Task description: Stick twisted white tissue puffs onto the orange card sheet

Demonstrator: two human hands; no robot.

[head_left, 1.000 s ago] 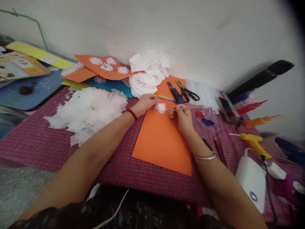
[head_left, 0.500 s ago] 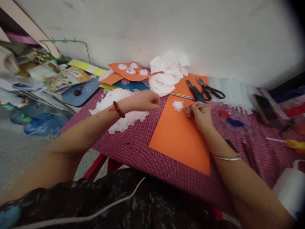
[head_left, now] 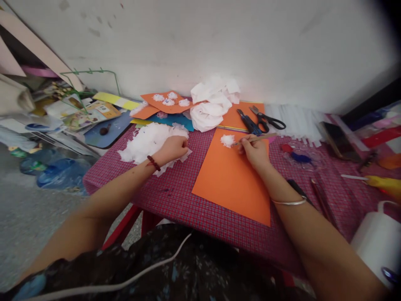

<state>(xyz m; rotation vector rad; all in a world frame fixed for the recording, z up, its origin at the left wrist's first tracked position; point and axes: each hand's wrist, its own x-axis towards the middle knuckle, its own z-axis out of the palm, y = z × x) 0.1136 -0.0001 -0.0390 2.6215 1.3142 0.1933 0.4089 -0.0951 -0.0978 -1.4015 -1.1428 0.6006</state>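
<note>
My left hand, wearing a dark red bracelet, is over the right part of a heap of white paper pieces. Its fingers are curled closed, and anything between them is hidden. In my right hand is a thin stick, pinched between thumb and fingers. The stick's tip touches or nearly touches a small white paper tuft near the top of an orange sheet. This hand rests on the sheet's right side.
Behind lie scissors, crumpled white paper and orange pieces bearing white tufts. On the right are white strips, a phone, a yellow-handled tool and a white jug.
My left hand has moved left and nearer to me, away from the orange sheet and over the white paper pieces. My right hand keeps the stick at the tuft. The camera view has shifted slightly.
</note>
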